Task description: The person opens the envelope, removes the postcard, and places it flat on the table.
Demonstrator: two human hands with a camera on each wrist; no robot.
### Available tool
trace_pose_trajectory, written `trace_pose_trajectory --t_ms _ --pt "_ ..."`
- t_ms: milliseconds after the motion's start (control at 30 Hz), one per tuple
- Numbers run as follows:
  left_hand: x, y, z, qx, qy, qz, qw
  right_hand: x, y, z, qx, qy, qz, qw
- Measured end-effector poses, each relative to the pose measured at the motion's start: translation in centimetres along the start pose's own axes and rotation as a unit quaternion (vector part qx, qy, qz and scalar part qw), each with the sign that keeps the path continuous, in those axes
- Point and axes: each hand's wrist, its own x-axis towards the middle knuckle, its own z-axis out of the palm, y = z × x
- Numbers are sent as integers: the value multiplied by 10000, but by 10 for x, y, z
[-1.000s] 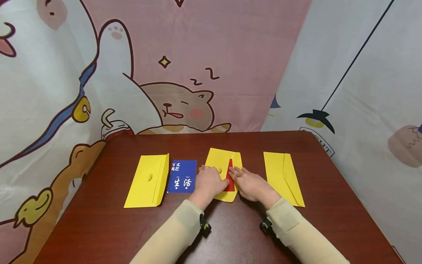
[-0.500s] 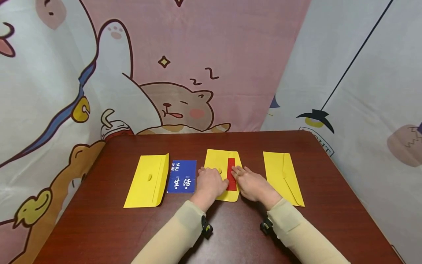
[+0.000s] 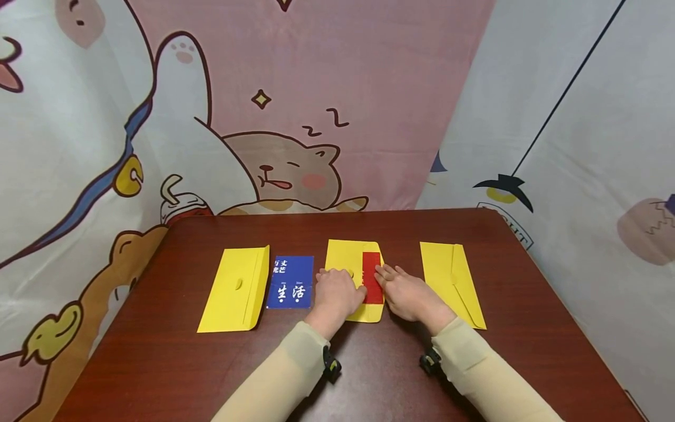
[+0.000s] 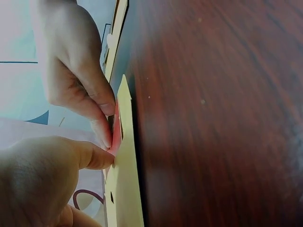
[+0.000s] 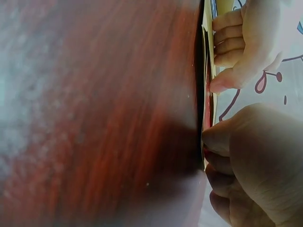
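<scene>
A yellow envelope (image 3: 340, 255) lies in the middle of the table with a flat red card (image 3: 371, 287) showing over its right part. My left hand (image 3: 337, 296) presses on the envelope's left half with its fingertips, the thumb beside the card's left edge. At the card's right edge, my right hand (image 3: 408, 293) pinches it between thumb and fingers. In the left wrist view the right hand (image 4: 73, 61) holds the reddish edge at the envelope's mouth, close to the left thumb. The right wrist view shows the left hand's (image 5: 258, 42) fingertips on the envelope; the card's rest is hidden.
A second yellow envelope (image 3: 232, 293) lies at the left, and a blue card (image 3: 291, 282) with white characters sits between it and the left hand. Another yellow envelope (image 3: 454, 287) lies right of the right hand. The brown table (image 3: 369, 381) backs onto a printed cloth (image 3: 395, 88).
The right hand has shifted slightly right with the red card, whose visible part has grown from a narrow wedge to a wider rectangle. The left hand stays on the envelope, which has turned slightly.
</scene>
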Motion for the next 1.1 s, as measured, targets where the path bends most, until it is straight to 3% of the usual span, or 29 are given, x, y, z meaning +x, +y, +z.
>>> trace_pose_trajectory --t_ms 467,833,1100 --pt "-2 -1 -1 -148 -51 61 9999 -11 10 -3 64 13 -107 9999" --pt "-1 -2 -1 -251 -93 3 9996 -17 17 -2 128 -145 224 9996" --pt "-1 -3 0 -129 -76 85 9999 -19 18 -4 188 -159 223 9994"
